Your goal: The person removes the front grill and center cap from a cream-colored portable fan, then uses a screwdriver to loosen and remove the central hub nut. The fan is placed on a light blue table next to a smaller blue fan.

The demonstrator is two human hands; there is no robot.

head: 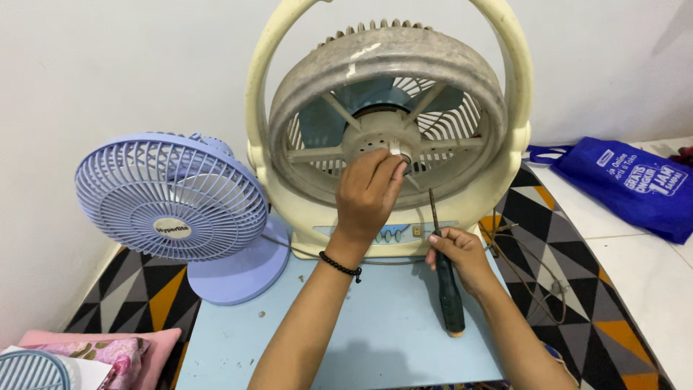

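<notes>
A large cream box fan point(390, 123) stands upright on a light blue table point(375, 325), its rear side with a dusty grey motor housing facing me. My left hand point(369, 191) reaches up to the round motor hub point(379, 141) and pinches a small white part at its centre. A black bead bracelet circles that wrist. My right hand point(462, 254) rests lower right of it, gripping a dark green-handled screwdriver point(446, 282), shaft pointing up toward the fan.
A small lilac desk fan point(173, 198) stands left on the table. A blue fabric bag point(635, 184) lies on the white floor at right. A patterned mat point(570, 289), a brown cord, pink cloth point(108, 354) and a loose blue grille point(32, 370) surround the table.
</notes>
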